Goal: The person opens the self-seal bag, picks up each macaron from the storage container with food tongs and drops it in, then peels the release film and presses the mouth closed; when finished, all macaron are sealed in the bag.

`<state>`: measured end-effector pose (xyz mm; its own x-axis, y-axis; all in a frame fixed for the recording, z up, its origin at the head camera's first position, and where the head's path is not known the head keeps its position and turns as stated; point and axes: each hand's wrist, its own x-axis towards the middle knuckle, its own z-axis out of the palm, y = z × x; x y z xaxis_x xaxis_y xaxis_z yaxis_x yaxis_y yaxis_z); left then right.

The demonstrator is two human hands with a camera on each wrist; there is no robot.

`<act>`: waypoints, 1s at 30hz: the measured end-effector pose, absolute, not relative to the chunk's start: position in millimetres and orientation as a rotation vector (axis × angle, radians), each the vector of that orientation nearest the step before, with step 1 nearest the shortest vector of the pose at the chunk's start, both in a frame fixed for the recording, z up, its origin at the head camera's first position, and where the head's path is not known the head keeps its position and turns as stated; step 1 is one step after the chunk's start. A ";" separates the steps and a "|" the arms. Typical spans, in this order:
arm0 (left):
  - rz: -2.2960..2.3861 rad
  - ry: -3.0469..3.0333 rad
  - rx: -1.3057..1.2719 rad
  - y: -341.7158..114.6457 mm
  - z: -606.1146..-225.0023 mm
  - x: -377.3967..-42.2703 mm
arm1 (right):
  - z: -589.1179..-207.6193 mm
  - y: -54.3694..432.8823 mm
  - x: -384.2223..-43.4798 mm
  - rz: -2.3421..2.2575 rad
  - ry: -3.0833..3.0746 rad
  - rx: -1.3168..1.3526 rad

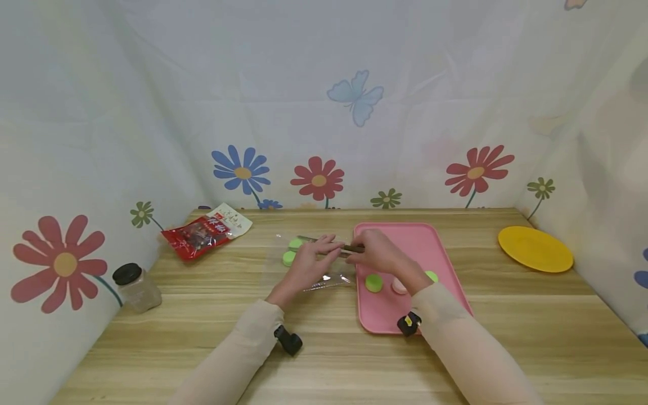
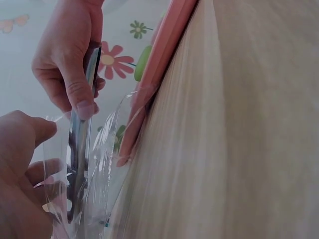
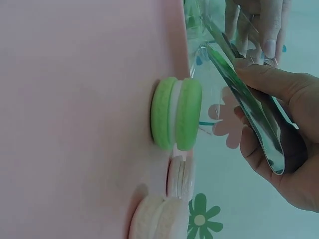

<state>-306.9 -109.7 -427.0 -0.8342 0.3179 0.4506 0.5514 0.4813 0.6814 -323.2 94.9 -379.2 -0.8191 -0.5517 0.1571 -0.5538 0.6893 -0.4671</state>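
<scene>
My right hand (image 1: 377, 250) grips metal tongs (image 3: 249, 109), whose tips point left into a clear plastic bag (image 1: 331, 280). My left hand (image 1: 310, 263) is at the bag's mouth with its fingers spread; in the left wrist view, clear film (image 2: 102, 169) lies over some fingers. Two green macarons, one nearer (image 1: 289, 258) and one farther (image 1: 296, 244), lie at the bag's left part. On the pink tray (image 1: 365, 320) rest a green macaron (image 3: 177, 114), a pale pink macaron (image 1: 399, 286) and another green macaron (image 1: 432, 276), partly behind my right wrist. What the tong tips hold is unclear.
A red and white food packet (image 1: 205, 233) lies at the back left of the wooden table (image 1: 324, 360). Nearer on the left is a jar with a black lid (image 1: 139, 289). A yellow plate (image 1: 535, 249) sits at the far right. Patterned cloth hangs behind.
</scene>
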 end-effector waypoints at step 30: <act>-1.273 -2.550 -0.657 -110.9 -427.4 -308.0 | -354.3 232.6 -295.4 0.842 -2.911 0.847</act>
<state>-308.0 -110.9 -427.4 -0.8768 0.2936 0.3808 0.4808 0.5258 0.7016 -295.4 232.6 -354.3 -0.8550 -0.4995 0.1398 -0.4970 0.7117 -0.4965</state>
